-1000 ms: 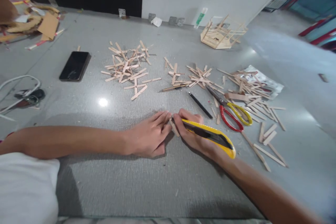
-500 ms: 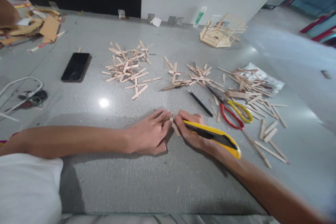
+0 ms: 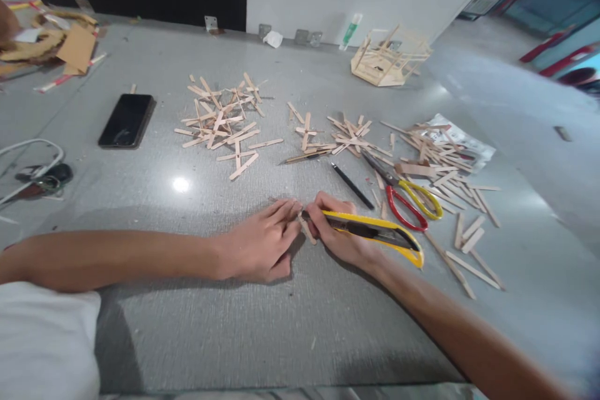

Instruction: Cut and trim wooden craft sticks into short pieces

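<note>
My left hand is closed on a small wooden craft stick, pressing it against the grey table. Part of the stick sticks out between my two hands, and its far end is hidden by my fingers. In my right hand is a yellow and black utility knife, gripped near its front with the handle slanting back over my wrist. Its tip meets the stick close to my left fingertips; the blade itself is hard to make out.
Beyond my hands lie a black craft knife, scissors with red and yellow handles, and piles of craft sticks. A phone rests at the left. Farther back stands a stick-built frame. A white cable curls at far left.
The knife has rolled a little in my right hand, its handle end showing more of its side. My left hand keeps its hold on the stick. The whole view has shifted slightly.
</note>
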Demonstrator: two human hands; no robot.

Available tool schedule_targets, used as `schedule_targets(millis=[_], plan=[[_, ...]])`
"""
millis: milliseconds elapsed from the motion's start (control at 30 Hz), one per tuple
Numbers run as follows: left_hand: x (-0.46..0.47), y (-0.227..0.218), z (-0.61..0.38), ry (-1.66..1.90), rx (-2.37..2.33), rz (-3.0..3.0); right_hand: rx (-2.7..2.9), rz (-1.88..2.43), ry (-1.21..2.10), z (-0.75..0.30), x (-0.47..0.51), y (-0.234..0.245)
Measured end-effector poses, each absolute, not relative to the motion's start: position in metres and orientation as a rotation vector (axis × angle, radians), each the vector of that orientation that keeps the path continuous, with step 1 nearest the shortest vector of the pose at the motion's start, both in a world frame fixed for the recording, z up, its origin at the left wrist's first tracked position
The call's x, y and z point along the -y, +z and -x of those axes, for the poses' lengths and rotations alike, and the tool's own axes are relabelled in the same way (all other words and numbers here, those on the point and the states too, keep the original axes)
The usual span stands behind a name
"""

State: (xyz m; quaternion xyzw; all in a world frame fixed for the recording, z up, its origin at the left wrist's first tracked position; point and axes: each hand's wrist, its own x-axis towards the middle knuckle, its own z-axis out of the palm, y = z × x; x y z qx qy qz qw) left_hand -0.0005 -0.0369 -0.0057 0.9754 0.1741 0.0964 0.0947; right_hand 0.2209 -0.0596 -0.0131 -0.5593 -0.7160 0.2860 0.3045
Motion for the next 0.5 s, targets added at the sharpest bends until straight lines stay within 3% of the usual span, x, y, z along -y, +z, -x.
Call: schedule_targets(millis=[500], plan=[[0.034,-0.0084,0.001,0.238,-0.527,-2.953,2.065,1.382,0.616,-0.2192,0.0596,-0.0148]])
